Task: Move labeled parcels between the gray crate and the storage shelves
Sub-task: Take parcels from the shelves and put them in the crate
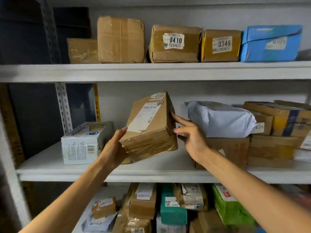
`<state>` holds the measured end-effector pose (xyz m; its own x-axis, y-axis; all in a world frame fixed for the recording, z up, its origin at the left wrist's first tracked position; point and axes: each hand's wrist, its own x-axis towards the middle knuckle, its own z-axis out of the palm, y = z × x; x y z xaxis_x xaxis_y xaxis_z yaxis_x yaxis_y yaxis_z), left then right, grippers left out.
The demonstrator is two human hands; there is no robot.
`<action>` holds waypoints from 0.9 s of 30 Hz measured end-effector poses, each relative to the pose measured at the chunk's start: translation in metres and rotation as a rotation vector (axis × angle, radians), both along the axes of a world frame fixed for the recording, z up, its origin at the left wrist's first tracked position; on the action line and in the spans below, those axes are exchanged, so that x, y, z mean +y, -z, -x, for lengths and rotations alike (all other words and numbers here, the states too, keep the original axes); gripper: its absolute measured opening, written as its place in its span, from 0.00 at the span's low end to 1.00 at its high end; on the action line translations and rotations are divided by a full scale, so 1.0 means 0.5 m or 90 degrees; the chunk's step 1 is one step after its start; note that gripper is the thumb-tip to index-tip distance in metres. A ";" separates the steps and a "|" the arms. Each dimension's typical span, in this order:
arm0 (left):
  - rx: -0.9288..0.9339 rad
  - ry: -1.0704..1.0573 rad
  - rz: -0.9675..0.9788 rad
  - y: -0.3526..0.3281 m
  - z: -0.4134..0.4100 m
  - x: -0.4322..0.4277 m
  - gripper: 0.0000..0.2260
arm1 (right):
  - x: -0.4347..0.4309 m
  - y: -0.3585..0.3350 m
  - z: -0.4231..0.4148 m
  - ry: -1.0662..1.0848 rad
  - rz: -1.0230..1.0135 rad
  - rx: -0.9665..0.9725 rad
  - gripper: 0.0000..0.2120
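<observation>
A brown cardboard parcel (149,126) with a white shipping label and a "0180" sticker is tilted over the middle shelf (151,172). My left hand (114,148) grips its lower left corner from beneath. My right hand (190,137) is at the parcel's right side, fingers straight, with the index fingertip touching the box. The gray crate is out of view.
A white printed box (84,143) stands left of the parcel, and a gray poly bag (220,120) lies on brown boxes to the right. The top shelf carries boxes labelled 0410 (175,43) and 0346 (221,45) and a blue box (271,43). Several parcels crowd the bottom shelf.
</observation>
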<state>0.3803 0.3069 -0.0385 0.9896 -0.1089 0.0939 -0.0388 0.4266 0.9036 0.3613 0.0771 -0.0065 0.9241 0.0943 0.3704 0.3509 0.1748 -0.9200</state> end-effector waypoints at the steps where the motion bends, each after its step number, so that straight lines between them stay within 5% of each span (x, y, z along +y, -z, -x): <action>1: -0.002 0.007 0.005 -0.002 0.000 -0.003 0.14 | -0.001 0.001 -0.004 -0.016 -0.005 -0.014 0.33; 7: -0.069 -0.016 -0.105 -0.006 0.005 -0.003 0.24 | -0.019 -0.010 -0.011 -0.015 0.028 0.013 0.30; 10: -0.142 -0.078 -0.212 -0.021 0.010 -0.005 0.27 | -0.023 -0.026 -0.016 0.042 0.053 0.044 0.19; 14: -0.151 -0.096 -0.290 -0.043 0.012 -0.019 0.23 | -0.026 -0.039 -0.032 0.197 0.188 0.013 0.30; 18: -0.111 -0.112 -0.284 -0.046 0.004 -0.023 0.22 | -0.029 -0.042 -0.039 0.206 0.291 -0.016 0.32; 22: -0.102 -0.071 -0.220 -0.023 -0.004 -0.010 0.20 | -0.038 -0.022 -0.061 0.118 0.273 0.018 0.19; 27: -0.126 -0.074 -0.188 0.023 -0.012 -0.033 0.22 | -0.022 0.037 -0.077 0.131 0.258 0.012 0.33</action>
<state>0.3861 0.2903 -0.0501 0.9629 -0.0480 0.2655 -0.2573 0.1319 0.9573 0.3997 0.0661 -0.0252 0.9449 0.0424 0.3245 0.3234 -0.2726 -0.9061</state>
